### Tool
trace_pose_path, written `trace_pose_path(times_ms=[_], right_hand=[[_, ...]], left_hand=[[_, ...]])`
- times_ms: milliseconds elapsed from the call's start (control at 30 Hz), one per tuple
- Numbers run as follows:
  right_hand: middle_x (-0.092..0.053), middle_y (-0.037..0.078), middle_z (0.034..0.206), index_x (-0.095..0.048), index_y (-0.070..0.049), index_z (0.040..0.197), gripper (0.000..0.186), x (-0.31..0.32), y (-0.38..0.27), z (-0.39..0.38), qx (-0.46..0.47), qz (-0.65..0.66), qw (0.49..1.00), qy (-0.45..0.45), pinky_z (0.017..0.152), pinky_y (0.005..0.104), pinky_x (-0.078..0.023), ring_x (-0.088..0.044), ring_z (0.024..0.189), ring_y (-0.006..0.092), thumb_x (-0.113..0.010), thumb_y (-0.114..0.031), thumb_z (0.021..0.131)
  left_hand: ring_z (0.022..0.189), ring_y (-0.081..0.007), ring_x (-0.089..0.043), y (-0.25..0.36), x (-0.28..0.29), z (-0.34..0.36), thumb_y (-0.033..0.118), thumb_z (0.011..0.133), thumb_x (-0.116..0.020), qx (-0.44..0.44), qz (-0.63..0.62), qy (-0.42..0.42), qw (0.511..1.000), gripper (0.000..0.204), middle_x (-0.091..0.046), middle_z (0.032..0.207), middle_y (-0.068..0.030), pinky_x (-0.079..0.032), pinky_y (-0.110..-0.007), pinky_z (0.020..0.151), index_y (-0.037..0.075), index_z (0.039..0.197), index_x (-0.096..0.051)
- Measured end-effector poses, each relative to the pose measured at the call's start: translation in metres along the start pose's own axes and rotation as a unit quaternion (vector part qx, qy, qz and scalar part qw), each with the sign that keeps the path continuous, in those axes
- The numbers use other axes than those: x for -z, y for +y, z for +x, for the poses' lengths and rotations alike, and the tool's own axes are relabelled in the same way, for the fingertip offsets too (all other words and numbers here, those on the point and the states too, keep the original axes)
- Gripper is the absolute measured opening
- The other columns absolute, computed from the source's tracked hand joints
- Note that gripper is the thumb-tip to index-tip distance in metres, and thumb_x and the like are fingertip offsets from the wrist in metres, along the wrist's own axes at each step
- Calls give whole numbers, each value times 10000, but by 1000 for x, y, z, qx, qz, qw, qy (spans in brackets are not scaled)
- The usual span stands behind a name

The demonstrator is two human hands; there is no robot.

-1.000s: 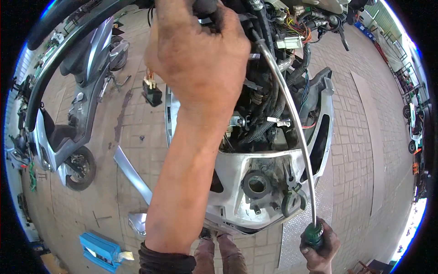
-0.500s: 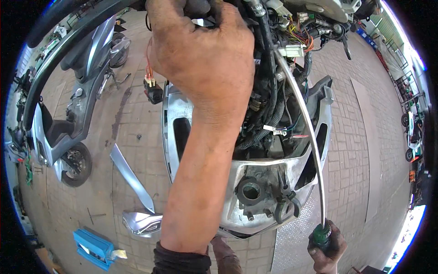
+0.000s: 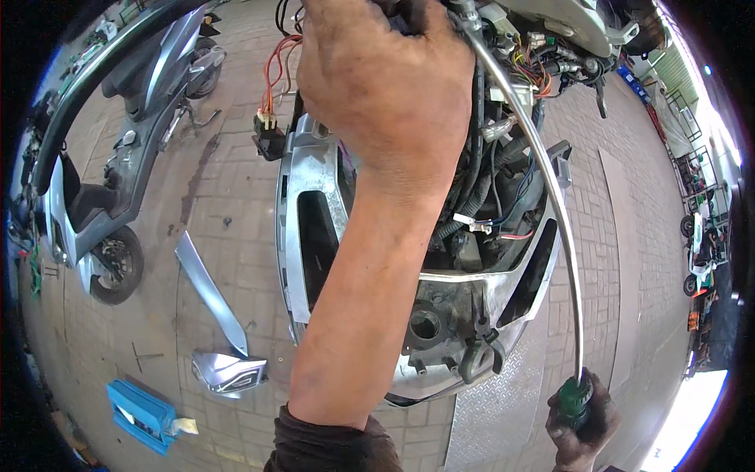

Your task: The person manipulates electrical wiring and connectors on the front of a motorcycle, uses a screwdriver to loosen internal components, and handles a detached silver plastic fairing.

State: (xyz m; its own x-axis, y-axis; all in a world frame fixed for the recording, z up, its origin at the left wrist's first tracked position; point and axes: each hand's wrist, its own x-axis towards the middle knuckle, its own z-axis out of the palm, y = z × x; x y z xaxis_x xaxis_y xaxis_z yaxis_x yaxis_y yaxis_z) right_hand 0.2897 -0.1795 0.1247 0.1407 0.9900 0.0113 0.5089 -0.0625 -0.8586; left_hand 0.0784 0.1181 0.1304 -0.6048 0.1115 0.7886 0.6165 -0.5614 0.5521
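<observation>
My left hand (image 3: 389, 86) reaches up over the front of a partly stripped scooter. Its fingers curl round something dark at the top edge of the picture, mostly hidden by the hand itself. Low on the right, my right hand (image 3: 583, 421) is wrapped round the green handle of a long screwdriver (image 3: 560, 197). The bright shaft runs up to the exposed steering area, where its tip meets metal fittings close to my left hand. Beneath the left forearm lies the scooter's silver front panel (image 3: 464, 291), with loose wiring (image 3: 480, 224) and hoses showing behind it.
Another grey scooter (image 3: 130, 169) stands at the left. A silver trim strip (image 3: 211, 295), a shiny cover piece (image 3: 230, 374) and a blue box (image 3: 143, 415) lie on the paved floor. A black connector on red wires (image 3: 270, 140) hangs beside the panel. A textured metal plate (image 3: 497, 405) extends under the front.
My view has shifted slightly. In the picture, my left hand sits farther right and a little higher, and my right hand with the screwdriver has moved right. Both grips stay closed.
</observation>
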Motion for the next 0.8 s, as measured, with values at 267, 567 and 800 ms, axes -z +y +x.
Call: trace_pose_path(times_ms=[267,567,800], right_hand=[[-590,222,1090,-389,120,1282,790,-1,-29,11,-12,-5,1000,17,643,243,-505,-620,881,223,-800,-205,692],[-594,219,1080,-396,124,1276,794,-6,-44,9,-22,-18,999,17,652,251,-503,-620,849,220,-795,-247,698],[-601,210,1057,-407,126,1266,807,-5,-46,7,-41,-28,999,20,664,250,-500,-617,828,206,-801,-278,689]], left_hand=[[512,-146,-542,-1,3,2,-58,684,-655,48,-47,-29,997,228,-543,667,-86,-393,-275,472,6,814,-478],[531,-115,-529,-1,-1,-3,-60,692,-650,106,-119,-3,987,207,-549,693,-69,-388,-253,466,3,818,-499],[557,-139,-523,-1,-5,-3,-50,692,-654,86,-106,22,990,205,-549,698,-68,-399,-261,505,7,811,-497]])
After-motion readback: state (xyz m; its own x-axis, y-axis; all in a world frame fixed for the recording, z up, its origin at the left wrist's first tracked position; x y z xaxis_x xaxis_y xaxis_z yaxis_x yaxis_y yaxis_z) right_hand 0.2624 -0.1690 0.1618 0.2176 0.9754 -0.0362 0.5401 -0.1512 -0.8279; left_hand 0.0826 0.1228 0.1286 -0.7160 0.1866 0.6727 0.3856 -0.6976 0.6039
